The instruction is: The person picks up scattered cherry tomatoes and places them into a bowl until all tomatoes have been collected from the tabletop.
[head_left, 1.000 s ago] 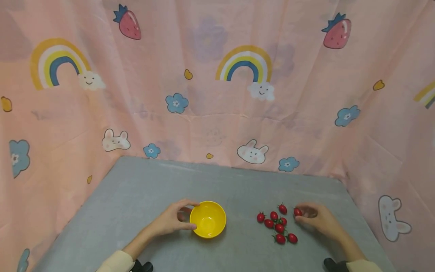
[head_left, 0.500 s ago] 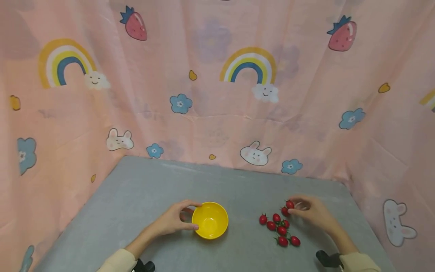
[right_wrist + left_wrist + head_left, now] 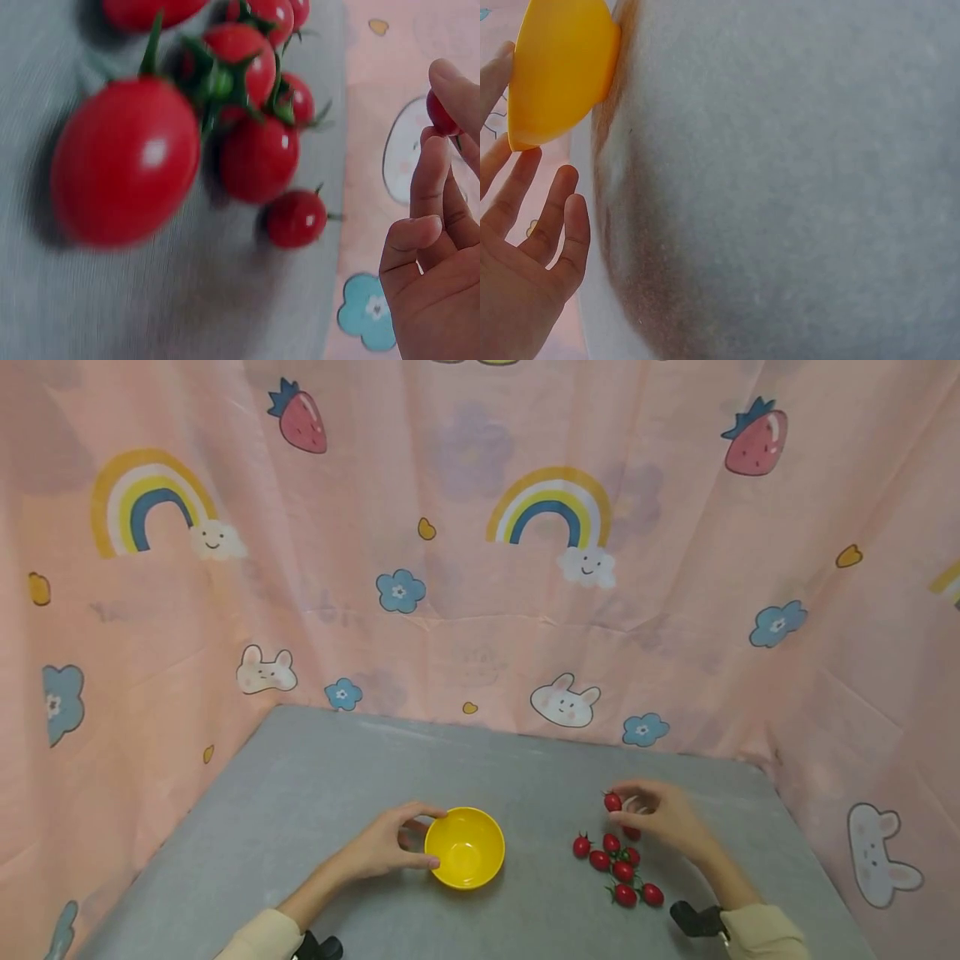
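Note:
My left hand (image 3: 386,843) grips a small yellow bowl (image 3: 465,850) by its left side, thumb and forefinger at the rim. The bowl stands upright, with a bare inside. In the left wrist view, the remaining fingers fan out past the rim. A red cherry tomato (image 3: 612,802) is pinched between the thumb and fingertips of my right hand (image 3: 666,817), above the table to the right of the bowl. Several more cherry tomatoes (image 3: 622,871), some with green stems, lie clustered just in front of that hand. One tomato (image 3: 632,833) is partly hidden under its fingers.
Everything rests on a grey table (image 3: 360,768). A pink printed curtain (image 3: 465,643) borders its back and sides. Dark wrist mounts (image 3: 693,919) show at the cuffs of both sleeves. Between bowl and tomatoes lies a gap of table surface.
My right hand has carried the pinched tomato leftward and a little away from me, over the back of the cluster. The left hand keeps its grip on the bowl. The view has shifted slightly.

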The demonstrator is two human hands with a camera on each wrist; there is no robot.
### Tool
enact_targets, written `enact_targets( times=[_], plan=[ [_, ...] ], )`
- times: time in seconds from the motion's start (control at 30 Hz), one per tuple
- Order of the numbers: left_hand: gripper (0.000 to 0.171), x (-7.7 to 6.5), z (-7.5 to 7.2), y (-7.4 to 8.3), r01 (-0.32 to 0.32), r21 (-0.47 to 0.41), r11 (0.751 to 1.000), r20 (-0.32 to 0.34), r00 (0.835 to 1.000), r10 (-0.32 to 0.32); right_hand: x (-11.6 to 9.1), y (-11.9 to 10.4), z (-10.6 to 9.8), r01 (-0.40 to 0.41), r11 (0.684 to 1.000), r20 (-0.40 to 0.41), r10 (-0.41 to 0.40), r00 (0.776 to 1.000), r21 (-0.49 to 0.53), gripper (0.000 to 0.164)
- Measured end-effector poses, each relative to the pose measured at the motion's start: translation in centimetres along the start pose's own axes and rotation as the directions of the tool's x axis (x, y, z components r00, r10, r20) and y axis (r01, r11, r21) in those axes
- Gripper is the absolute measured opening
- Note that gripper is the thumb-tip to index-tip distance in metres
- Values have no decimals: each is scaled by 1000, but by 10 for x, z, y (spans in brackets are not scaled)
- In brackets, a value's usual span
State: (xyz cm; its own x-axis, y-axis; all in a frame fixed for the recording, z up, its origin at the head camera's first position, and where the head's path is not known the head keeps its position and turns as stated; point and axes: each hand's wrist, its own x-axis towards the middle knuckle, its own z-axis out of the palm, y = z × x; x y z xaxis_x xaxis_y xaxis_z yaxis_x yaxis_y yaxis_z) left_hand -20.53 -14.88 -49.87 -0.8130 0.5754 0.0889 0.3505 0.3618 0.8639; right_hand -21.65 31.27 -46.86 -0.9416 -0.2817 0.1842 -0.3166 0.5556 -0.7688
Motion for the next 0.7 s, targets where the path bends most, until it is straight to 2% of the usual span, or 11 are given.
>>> enact_targets(
  times=[0.27,0.5,0.7],
  plan=[
    [57,-1,1,-3,5,3,1000,3,1000,-5,8,-11,18,59,994,36,-62,997,95,33],
    [57,0,0,0,9,15,1000,-1,1000,-9,12,-26,32,91,990,33,-96,995,111,31],
    [57,-1,0,1,9,24,1000,-3,1000,-9,15,-37,47,134,981,72,-145,987,139,31]
  ],
)
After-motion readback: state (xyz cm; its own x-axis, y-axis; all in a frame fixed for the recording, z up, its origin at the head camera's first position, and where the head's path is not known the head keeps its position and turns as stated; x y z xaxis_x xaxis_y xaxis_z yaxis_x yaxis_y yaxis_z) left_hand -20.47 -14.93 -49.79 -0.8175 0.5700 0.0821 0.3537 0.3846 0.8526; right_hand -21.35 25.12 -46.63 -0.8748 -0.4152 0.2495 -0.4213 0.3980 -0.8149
